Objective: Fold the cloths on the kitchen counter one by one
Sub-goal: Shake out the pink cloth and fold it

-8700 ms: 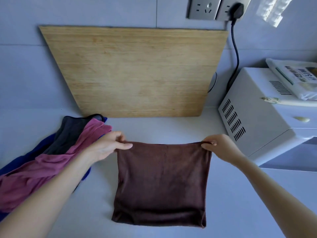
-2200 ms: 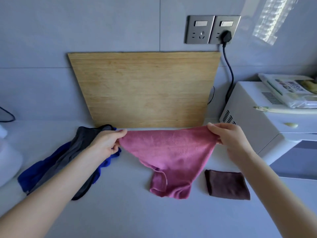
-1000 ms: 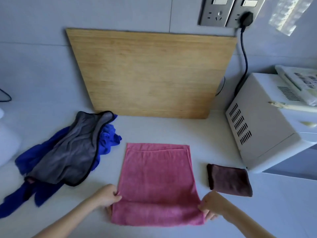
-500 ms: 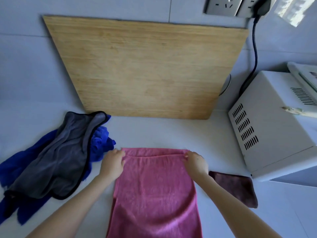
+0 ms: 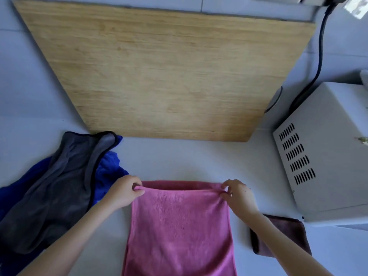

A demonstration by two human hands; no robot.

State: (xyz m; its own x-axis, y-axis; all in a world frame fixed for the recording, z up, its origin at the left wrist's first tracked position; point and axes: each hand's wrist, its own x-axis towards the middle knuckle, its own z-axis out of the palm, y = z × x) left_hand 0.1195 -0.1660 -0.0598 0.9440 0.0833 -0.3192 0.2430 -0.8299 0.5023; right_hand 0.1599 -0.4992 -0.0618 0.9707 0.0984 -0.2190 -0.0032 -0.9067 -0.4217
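A pink cloth lies flat on the white counter, running off the bottom of the view. My left hand pinches its far left corner and my right hand pinches its far right corner; both corners are slightly raised. A brown cloth, folded small, lies to the right, partly behind my right forearm. To the left, a grey cloth with black trim sits crumpled on top of a blue cloth.
A large wooden board leans against the tiled wall at the back. A white appliance with vent slots stands at the right, its black cord running up to a wall socket.
The brown cloth was folded and set aside at the right. I took the pink cloth and laid it flat; my hands moved from its near edge to its far corners and now pinch them.
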